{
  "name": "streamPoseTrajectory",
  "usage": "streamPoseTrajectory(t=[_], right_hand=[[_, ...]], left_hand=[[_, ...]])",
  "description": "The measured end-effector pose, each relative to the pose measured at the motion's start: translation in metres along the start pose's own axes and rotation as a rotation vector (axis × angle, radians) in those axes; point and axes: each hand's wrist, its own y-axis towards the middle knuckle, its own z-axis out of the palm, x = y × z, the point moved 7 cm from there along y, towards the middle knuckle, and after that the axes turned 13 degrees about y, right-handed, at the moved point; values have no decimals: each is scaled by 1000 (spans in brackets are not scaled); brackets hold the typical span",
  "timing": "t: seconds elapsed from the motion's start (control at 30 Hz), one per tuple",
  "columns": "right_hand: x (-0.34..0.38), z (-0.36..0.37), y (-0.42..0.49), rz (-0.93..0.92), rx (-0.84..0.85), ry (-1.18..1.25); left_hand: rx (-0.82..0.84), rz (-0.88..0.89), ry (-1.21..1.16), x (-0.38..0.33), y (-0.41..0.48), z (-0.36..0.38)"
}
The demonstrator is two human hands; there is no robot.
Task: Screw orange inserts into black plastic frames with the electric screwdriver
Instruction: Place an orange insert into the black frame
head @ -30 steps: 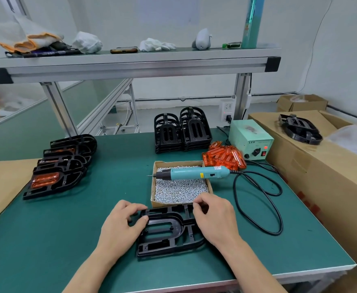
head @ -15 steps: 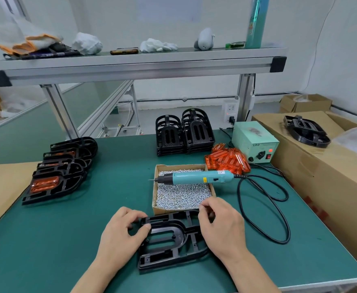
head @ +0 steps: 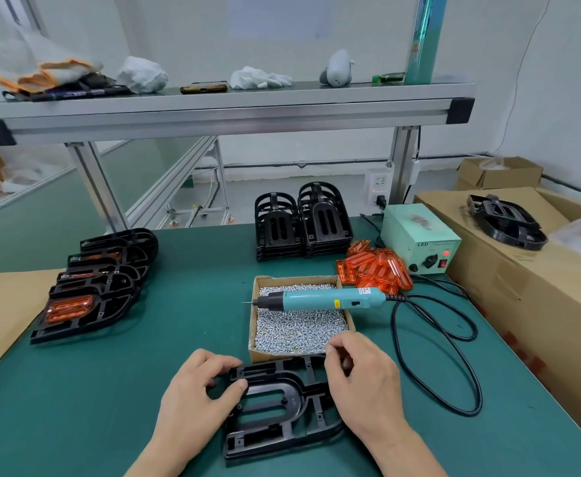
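Between your hands: the black frame (head: 275,406) lies flat on the green mat (head: 103,390), ribbed side up. Its oval window is bare, with no insert seated yet.
Left hand: your left hand (head: 192,397) grasps the frame's far-left corner, fingers curled over the outer edge and thumb on the inner rim.
Right hand: your right hand (head: 364,383) curls over the far-right edge, thumb and fingertips closed on it. I cannot tell whether they also hold a screw.
Step in hand: squaring the frame, as I judge it. Settle it flat so it will not rock under the driver.
Just beyond your right fingertips: the screw box (head: 253,321), its near wall right at the frame.
Across that box: the electric screwdriver (head: 323,299), tip toward your left. Lift it by the body and mind the cable (head: 397,356).
Farther past your right hand: orange inserts (head: 375,270) in a heap. Take one and seat it fully before any screw.
Well out from your left hand: finished frames (head: 93,290), overlapped in a row.
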Motion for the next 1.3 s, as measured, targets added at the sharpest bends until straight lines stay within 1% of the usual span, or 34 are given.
streamPoseTrajectory(t=[0.7,0.8,0.93,1.03,1.13,1.3], right_hand=[[3,-7,13,41,1,96],[3,-13,24,48,-8,93],[9,-30,56,12,-54,75],[7,-41,98,-14,-66,-15],[-13,-39,149,62,13,-161],[-50,-16,201,204,281,-454]], left_hand=[[-23,31,5,-2,2,-1],[-26,29,4,-1,2,0],[-23,25,8,-1,2,1],[-18,21,15,0,3,1],[-18,20,10,1,3,1],[-29,26,0,-2,3,0]])
